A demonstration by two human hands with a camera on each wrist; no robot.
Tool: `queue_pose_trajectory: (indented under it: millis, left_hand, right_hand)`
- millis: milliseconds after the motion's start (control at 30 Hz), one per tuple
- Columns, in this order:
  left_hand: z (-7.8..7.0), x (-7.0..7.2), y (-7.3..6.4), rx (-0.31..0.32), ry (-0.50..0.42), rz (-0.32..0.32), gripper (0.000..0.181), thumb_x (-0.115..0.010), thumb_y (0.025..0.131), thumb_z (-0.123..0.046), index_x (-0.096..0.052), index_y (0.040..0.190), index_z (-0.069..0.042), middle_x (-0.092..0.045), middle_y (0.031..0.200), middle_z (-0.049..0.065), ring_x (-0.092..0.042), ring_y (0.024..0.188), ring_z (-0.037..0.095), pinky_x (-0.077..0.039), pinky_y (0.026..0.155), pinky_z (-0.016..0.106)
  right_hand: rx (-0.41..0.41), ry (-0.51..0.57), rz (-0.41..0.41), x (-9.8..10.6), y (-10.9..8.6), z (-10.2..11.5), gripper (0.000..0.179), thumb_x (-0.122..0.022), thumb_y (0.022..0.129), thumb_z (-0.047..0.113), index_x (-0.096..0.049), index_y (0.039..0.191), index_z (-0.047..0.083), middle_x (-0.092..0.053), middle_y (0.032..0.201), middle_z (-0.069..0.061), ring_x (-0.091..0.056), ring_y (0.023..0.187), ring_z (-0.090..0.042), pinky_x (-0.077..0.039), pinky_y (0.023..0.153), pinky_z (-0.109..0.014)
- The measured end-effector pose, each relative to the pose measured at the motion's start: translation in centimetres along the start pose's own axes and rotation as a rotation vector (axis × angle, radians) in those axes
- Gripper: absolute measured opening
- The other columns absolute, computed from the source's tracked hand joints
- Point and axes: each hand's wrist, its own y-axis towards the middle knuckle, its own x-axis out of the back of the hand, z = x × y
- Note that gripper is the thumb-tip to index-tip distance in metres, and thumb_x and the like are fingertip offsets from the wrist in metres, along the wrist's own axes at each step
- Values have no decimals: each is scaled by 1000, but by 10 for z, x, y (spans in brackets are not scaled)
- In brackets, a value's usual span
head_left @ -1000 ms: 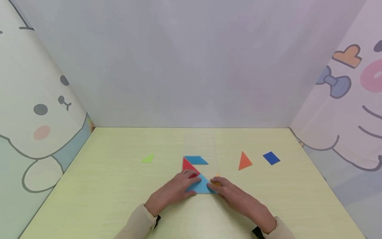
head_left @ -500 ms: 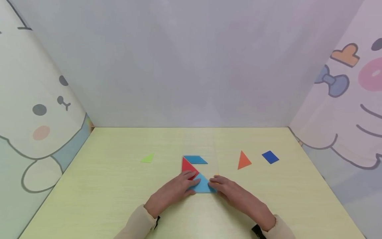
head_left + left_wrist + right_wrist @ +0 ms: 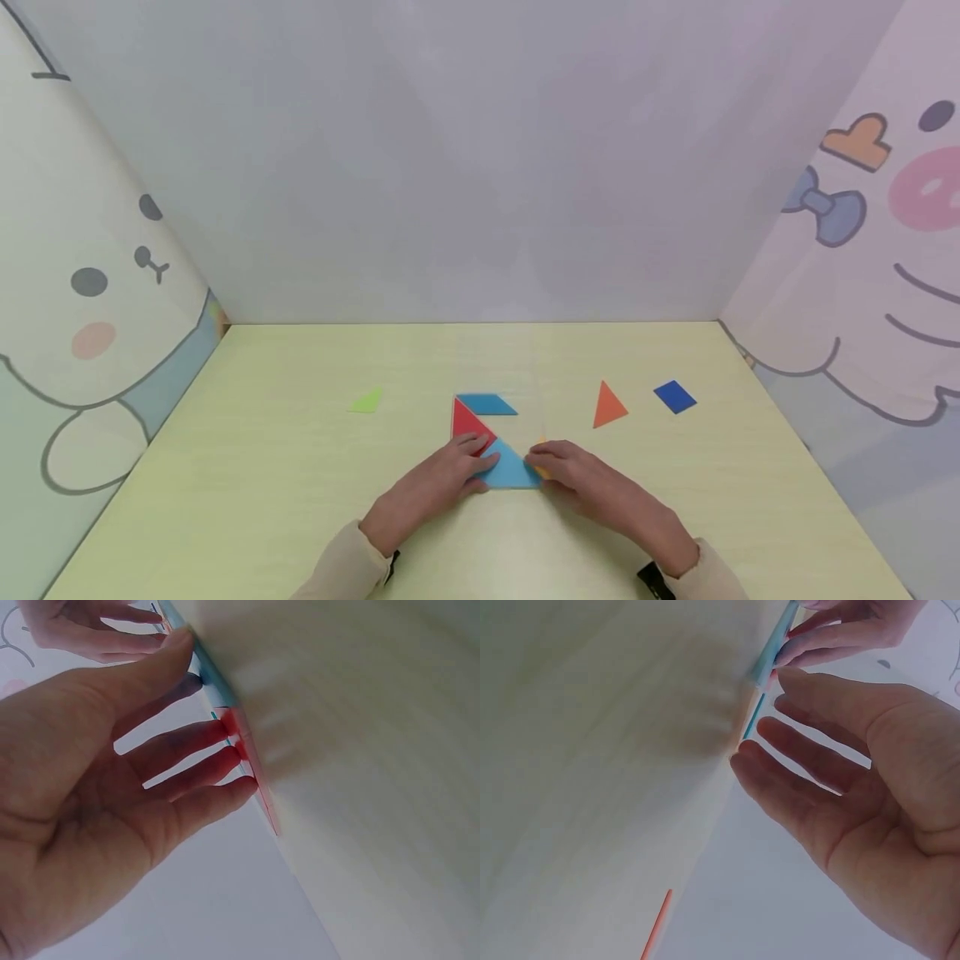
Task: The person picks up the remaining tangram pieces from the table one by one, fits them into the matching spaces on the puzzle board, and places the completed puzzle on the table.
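Note:
Flat tangram pieces lie on the table. My left hand [image 3: 441, 475] rests its fingertips on the red triangle [image 3: 465, 419] and the light blue triangle [image 3: 512, 470], whose edges meet; its thumb lies at the blue one's near edge. On the right, the fingertips of my right hand [image 3: 588, 477] touch a yellow piece [image 3: 542, 472] beside the light blue triangle's right corner. Most of that yellow piece is hidden under the hand, so its shape cannot be told. Both wrist views show fairly straight, spread fingers reaching down to the pieces.
A blue parallelogram [image 3: 486, 405] lies just behind the red triangle. Farther left is a light green triangle [image 3: 367, 402]. To the right lie an orange triangle [image 3: 610, 407] and a dark blue square [image 3: 675, 397]. A grey wall [image 3: 480, 167] bounds the table's [image 3: 300, 375] back.
The head view has shifted slightly. My right fingers have moved a little, and the yellow piece shows in a different spot beside them. The left hand stays on its two triangles.

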Motion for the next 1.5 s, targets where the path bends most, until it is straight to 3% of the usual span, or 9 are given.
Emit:
queue_pose_trajectory:
  millis: [500,1000,1500]
  left_hand:
    - [-3,-2,0,20,-5,-6,51,-74,94,-24,-63,141,-6,-57,148,13,-50,138,31,-48,108,36]
    - [-5,-2,-2,31,-16,-13,51,-75,94,-23,-63,141,-5,-57,147,15,-50,138,31,-49,107,35]
    - [-5,-3,-2,29,-4,-31,48,-74,95,-21,-64,139,-5,-58,146,15,-51,138,31,-48,108,36]
  right_hand:
    - [-118,-6,-37,6,-2,-12,35,-77,92,6,-69,125,0,-67,122,-11,-66,109,-25,-59,90,-38]
    - [-200,-108,-201,7,-11,-30,34,-85,84,7,-73,115,-1,-71,111,-10,-70,98,-24,-61,83,-40]
    - [-264,-154,-301,14,-19,-42,34,-87,81,4,-73,112,1,-70,111,-12,-68,100,-27,-60,81,-43]
